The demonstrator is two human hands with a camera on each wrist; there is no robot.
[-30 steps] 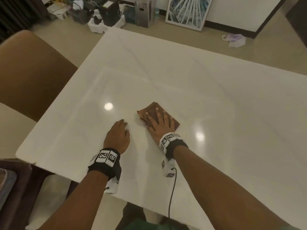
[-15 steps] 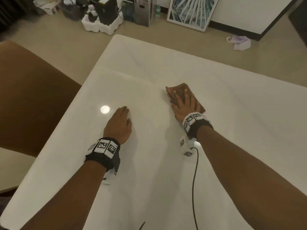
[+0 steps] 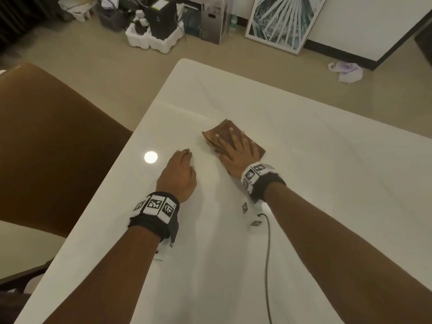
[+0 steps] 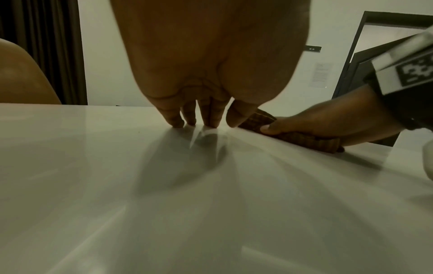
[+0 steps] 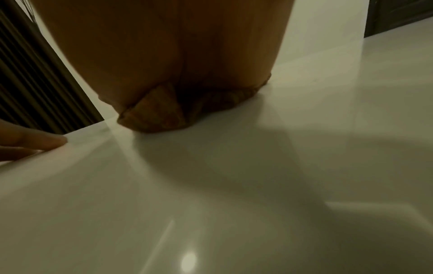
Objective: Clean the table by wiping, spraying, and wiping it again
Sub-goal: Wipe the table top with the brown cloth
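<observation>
A folded brown checked cloth (image 3: 218, 132) lies flat on the white table (image 3: 315, 174), a little left of its middle. My right hand (image 3: 238, 148) presses on the cloth with straight, spread fingers. In the left wrist view the cloth (image 4: 306, 140) shows under that hand (image 4: 328, 120), whose thumb lies along its edge. In the right wrist view the cloth (image 5: 161, 111) bulges under the palm. My left hand (image 3: 180, 171) rests on the bare table just left of the cloth, fingertips (image 4: 211, 120) down on the surface and holding nothing. No spray bottle is in view.
A brown chair (image 3: 46, 146) stands against the table's left edge. On the floor beyond the far corner are boxes and white foam packing (image 3: 154, 36), a framed picture (image 3: 282, 22) leaning on the wall, and a crumpled bag (image 3: 346, 71). A thin cable (image 3: 267, 265) hangs from my right wrist.
My right hand slid the cloth away and to the right, then back left toward my left hand. The left hand stayed planted on the table. The head view shifted forward.
</observation>
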